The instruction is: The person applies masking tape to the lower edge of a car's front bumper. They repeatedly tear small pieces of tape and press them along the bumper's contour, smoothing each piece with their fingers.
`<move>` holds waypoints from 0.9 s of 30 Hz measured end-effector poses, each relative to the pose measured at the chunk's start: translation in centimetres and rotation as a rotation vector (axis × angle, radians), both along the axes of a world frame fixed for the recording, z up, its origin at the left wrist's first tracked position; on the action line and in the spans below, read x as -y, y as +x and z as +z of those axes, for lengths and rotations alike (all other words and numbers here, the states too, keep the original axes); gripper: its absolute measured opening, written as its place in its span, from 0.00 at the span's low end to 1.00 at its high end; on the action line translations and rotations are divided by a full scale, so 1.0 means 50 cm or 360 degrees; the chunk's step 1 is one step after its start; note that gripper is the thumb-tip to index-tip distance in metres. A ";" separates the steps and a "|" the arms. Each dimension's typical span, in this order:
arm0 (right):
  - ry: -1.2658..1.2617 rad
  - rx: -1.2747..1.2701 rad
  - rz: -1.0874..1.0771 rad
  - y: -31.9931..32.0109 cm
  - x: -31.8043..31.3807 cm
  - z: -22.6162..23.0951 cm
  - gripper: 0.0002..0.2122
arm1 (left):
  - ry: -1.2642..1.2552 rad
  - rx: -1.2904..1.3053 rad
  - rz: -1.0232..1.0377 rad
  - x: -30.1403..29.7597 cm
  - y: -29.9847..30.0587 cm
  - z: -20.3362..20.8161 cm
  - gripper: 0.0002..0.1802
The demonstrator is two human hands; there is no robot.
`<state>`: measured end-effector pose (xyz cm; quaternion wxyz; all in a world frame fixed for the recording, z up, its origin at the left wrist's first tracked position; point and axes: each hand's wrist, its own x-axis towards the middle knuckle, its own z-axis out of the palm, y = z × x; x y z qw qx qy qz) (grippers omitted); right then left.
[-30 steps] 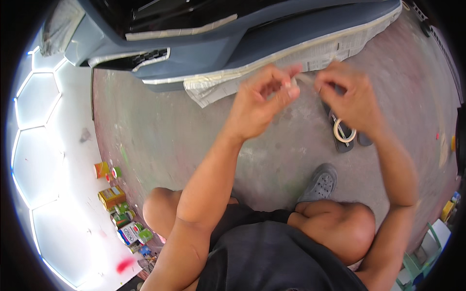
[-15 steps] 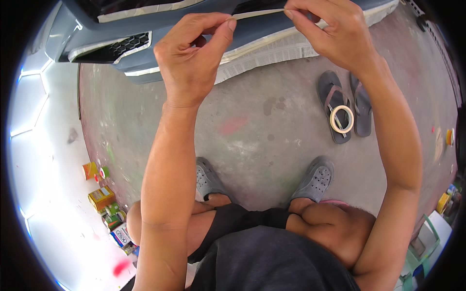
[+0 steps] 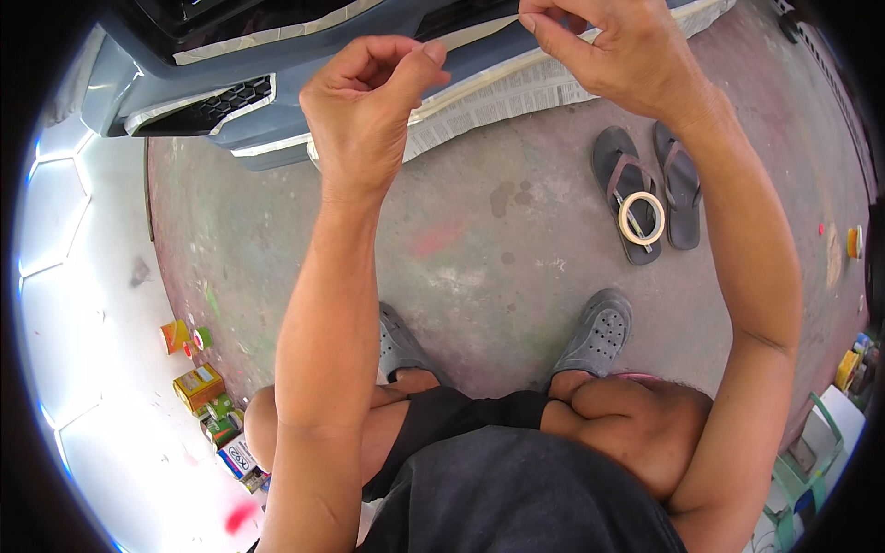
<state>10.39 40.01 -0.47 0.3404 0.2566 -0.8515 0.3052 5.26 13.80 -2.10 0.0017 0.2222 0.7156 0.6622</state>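
Observation:
A narrow cream strip of masking tape [image 3: 481, 32] runs along the lower edge of a dark opening in the grey-blue car bumper [image 3: 369, 28]. At its right end, my right hand [image 3: 608, 51] pinches the strip between thumb and fingers. My left hand [image 3: 364, 106] is raised in front of the bumper by the strip's left end. Its fingers are loosely curled and look apart from the thumb, with nothing plainly held. Part of the strip's left end is hard to make out. Newspaper masking [image 3: 493, 106] hangs along the bumper's lower edge.
A roll of masking tape [image 3: 642, 218] lies on one of two dark flip-flops [image 3: 616, 157] on the concrete floor [image 3: 479, 230]. Paint cans [image 3: 197, 385] stand along the white wall at left. At lower right is a green-framed object [image 3: 816, 452].
My left hand's fingers have loosened from the tape's left end. My right hand has shifted slightly left and up, still pinching. The bumper appears a little lower in view.

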 end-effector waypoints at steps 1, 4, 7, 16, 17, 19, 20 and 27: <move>-0.0012 0.0019 -0.0012 0.002 0.002 -0.001 0.01 | -0.0098 0.0004 0.0013 0.004 -0.003 -0.001 0.09; 0.0039 -0.0008 -0.0041 0.002 0.005 0.003 0.01 | -0.0131 0.0021 0.0031 0.001 -0.001 -0.004 0.08; 0.0091 -0.0040 -0.0065 -0.004 0.005 0.004 0.02 | -0.0152 -0.0005 0.0092 -0.002 0.001 -0.008 0.07; 0.0134 0.0006 -0.0082 -0.006 -0.002 0.010 0.02 | -0.0038 0.0025 -0.0017 -0.015 -0.002 -0.005 0.28; 0.0155 0.0006 -0.0095 -0.006 -0.004 0.010 0.02 | -0.0096 -0.0034 -0.0036 -0.018 0.000 -0.004 0.27; 0.0183 -0.0001 -0.0098 -0.009 -0.008 0.007 0.02 | -0.0218 -0.0158 -0.0066 -0.023 0.004 -0.003 0.27; 0.0194 -0.0007 -0.0095 -0.011 -0.007 0.006 0.02 | -0.0268 -0.0194 -0.0029 -0.024 0.006 -0.001 0.24; 0.0238 -0.0052 -0.0109 -0.013 -0.006 0.007 0.02 | -0.0344 -0.0266 0.0132 -0.025 -0.003 -0.007 0.08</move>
